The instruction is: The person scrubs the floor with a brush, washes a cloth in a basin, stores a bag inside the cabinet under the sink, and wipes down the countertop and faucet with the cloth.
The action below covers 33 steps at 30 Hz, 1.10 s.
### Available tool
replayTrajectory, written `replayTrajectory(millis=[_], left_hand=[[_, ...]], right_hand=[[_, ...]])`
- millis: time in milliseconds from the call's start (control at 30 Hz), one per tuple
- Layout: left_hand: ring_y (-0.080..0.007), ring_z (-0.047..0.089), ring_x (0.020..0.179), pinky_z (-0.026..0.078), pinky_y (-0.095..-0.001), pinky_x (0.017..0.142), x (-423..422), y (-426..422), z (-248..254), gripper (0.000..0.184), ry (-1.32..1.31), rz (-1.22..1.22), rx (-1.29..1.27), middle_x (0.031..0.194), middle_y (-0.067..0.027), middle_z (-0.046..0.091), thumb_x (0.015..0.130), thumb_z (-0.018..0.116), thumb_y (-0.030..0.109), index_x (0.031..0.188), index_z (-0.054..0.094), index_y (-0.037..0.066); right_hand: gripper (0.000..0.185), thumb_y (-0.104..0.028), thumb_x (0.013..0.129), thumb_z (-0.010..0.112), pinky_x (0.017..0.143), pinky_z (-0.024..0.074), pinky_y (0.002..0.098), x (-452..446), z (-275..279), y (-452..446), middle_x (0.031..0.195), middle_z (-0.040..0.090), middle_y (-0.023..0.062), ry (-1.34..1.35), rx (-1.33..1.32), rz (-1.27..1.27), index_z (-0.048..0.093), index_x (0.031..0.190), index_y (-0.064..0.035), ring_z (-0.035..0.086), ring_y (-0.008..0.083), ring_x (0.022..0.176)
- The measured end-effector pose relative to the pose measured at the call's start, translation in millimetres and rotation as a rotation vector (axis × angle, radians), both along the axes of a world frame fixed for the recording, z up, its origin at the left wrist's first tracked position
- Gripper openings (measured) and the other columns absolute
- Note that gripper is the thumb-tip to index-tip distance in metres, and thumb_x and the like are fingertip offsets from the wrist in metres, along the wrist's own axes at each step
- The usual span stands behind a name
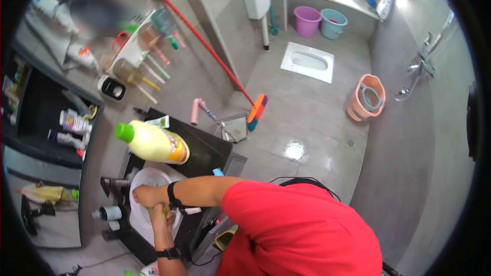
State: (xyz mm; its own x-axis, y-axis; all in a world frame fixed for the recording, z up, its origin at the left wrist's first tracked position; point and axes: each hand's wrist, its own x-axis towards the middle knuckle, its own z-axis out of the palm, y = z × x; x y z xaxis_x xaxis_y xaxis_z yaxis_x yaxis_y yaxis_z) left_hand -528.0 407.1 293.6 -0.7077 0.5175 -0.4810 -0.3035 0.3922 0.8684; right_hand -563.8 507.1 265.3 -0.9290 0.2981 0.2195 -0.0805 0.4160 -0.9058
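Work at the pale basin (136, 219) appears under way and unfinished; how much is done or left cannot be judged, as the hands hide most of what they handle. No finished piece is identifiable beside the basin.

State of the hands: the right hand (146, 196) is over the basin with the fingers bent down; the left hand (160, 216) is over the basin too, just beside the right wrist. A small green item (164, 210) shows between them. Which hand grips it, and how firmly, cannot be told.

Count: one basin, set into the black table (202, 140). One large yellow bottle (156, 143) with a green cap, upright on the table just beside the basin. One small dark bottle (108, 213), near the basin on its tap side. Well apart from the basin, on the floor: two buckets, one purple (307, 21), one pale blue (333, 23); one orange tub (360, 107); one red-handled broom (215, 59).
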Motion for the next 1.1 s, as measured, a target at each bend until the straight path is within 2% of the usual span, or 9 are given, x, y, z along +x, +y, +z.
replayTrajectory(millis=[100,133,167,233,367,467,633,833,1100], left_hand=[[-0.0084,0.04,0.036,0.025,-0.0229,0.031,-21.8,-1.8,-42.6,0.009,0.179,-0.147,0.015,0.057,-0.001,0.049,0.081,0.056,0.016,0.087,0.053,0.008],[-0.0163,0.057,0.054,0.041,-0.0295,0.043,-31.6,-4.2,-55.9,0.025,0.214,-0.177,-0.01,0.07,-0.0075,0.06,0.082,0.06,0.022,0.099,0.057,0.005],[-0.025,0.062,0.086,0.048,-0.0358,0.071,-66.5,-15.5,-110.7,0.039,0.934,-0.418,-0.153,0.092,-0.0134,0.065,0.083,0.06,0.025,0.114,0.053,0.002],[-0.0296,0.056,0.106,0.042,-0.0382,0.089,-28.5,-4.1,-55.6,0.044,0.794,-0.419,-0.331,0.105,-0.0147,0.063,0.083,0.059,0.028,0.118,0.052,0.002],[-0.0322,0.057,0.104,0.043,-0.0385,0.087,-10.1,-8.1,-47.6,0.045,0.797,-0.262,-0.056,0.108,-0.0168,0.061,0.083,0.06,0.031,0.117,0.053,0.003],[-0.0327,0.056,0.105,0.043,-0.0386,0.088,0.8,-5.9,-45.3,0.05,0.93,-0.31,0.063,0.113,-0.0184,0.058,0.081,0.062,0.033,0.12,0.051,0.003],[-0.0401,0.057,0.098,0.046,-0.0445,0.083,49.5,24.9,-22.0,0.06,0.824,-0.28,-0.298,0.106,-0.0239,0.058,0.074,0.068,0.04,0.111,0.045,-0.001],[-0.0371,0.057,0.088,0.046,-0.0439,0.072,66.1,56.1,-59.3,0.059,1.101,-0.388,-0.198,0.093,-0.0186,0.058,0.064,0.078,0.036,0.103,0.048,0.002],[-0.0474,0.026,0.125,0.028,-0.0534,0.1,71.8,49.8,-49.8,0.118,1.0,-0.401,-0.14,0.138,-0.0275,0.019,0.054,0.085,0.034,0.144,0.011,0.017]], right_hand=[[0.021,-0.006,0.076,0.048,0.073,0.0498,0.0456,22.8,4.8,-2.1,0.087,0.063,0.027,-0.073,0.212,-0.11,0.064,0.083,0.0048,0.063,0.0395,0.081],[0.025,-0.007,0.078,0.046,0.073,0.0496,0.0463,19.2,-8.1,-7.3,0.091,0.062,0.0271,-0.054,0.152,-0.204,0.061,0.094,0.0053,0.063,0.0402,0.083],[0.028,-0.012,0.084,0.044,0.075,0.049,0.0466,13.8,-14.8,-15.4,0.094,0.061,0.0275,-0.078,0.128,-0.325,0.055,0.104,0.0034,0.062,0.0406,0.084],[0.028,-0.016,0.088,0.043,0.078,0.0474,0.0481,34.1,0.0,-7.6,0.093,0.061,0.027,-0.08,0.12,-0.144,0.051,0.109,0.001,0.061,0.042,0.084],[0.056,-0.033,0.085,0.054,0.086,0.0422,0.0481,89.1,3.2,16.0,0.107,0.055,0.0271,0.358,0.195,-0.106,0.037,0.131,-0.0034,0.053,0.0403,0.102],[0.07,-0.042,0.079,0.062,0.091,0.0399,0.0449,178.6,23.3,65.3,0.121,0.049,0.0219,0.101,0.386,0.071,0.035,0.135,-0.01,0.049,0.0399,0.109],[0.074,-0.036,0.067,0.073,0.092,0.0389,0.0447,254.9,-18.0,81.6,0.129,0.045,0.0129,-0.136,0.99,0.031,0.04,0.131,-0.0185,0.047,0.0321,0.113],[0.055,-0.02,0.069,0.072,0.089,0.0407,0.0409,266.3,-44.1,98.3,0.114,0.055,0.0142,-0.092,0.704,0.034,0.05,0.117,-0.0089,0.051,0.0325,0.104],[0.059,-0.006,0.069,0.072,0.084,0.0418,0.0423,251.4,-24.8,105.0,0.101,0.059,0.015,-0.167,0.525,-0.326,0.046,0.122,-0.0055,0.053,0.0337,0.096]])
